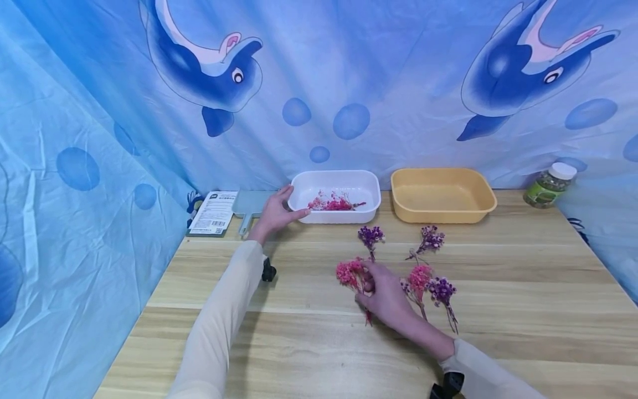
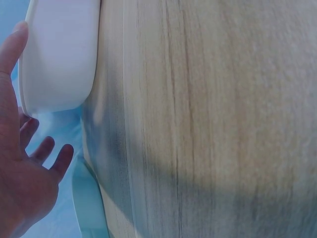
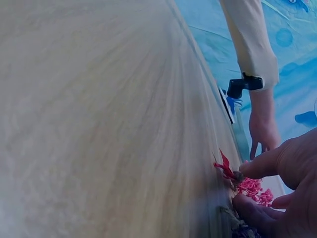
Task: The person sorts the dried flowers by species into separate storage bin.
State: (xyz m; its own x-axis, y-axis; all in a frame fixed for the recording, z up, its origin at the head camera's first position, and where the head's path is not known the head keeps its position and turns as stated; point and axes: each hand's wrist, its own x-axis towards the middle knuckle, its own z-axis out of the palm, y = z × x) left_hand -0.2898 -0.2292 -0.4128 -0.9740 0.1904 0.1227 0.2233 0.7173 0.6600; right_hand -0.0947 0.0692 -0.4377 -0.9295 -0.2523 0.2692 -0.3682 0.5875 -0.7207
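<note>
A white plastic basin [image 1: 334,217] stands at the back of the table with pink dried flowers [image 1: 335,203] lying in it. My left hand [image 1: 277,213] is at its left end. The thumb touches the rim and the other fingers are spread, fairly straight. A sprig of pink dried flowers [image 1: 349,274] is at my right hand [image 1: 386,296], whose curled fingers and thumb pinch its stem low over the table. Right of that hand lie another pink sprig [image 1: 420,277] and a purple sprig [image 1: 442,291]. Farther back are two more purple sprigs, one [image 1: 371,236] and another [image 1: 431,238].
A yellow basin [image 1: 443,216] stands right of the white one. At the far right is a jar [image 1: 550,185] with a white lid. A pale blue dustpan-like tool [image 1: 245,210] and a printed sheet [image 1: 214,213] lie at the back left. A curtain [image 1: 319,83] hangs behind.
</note>
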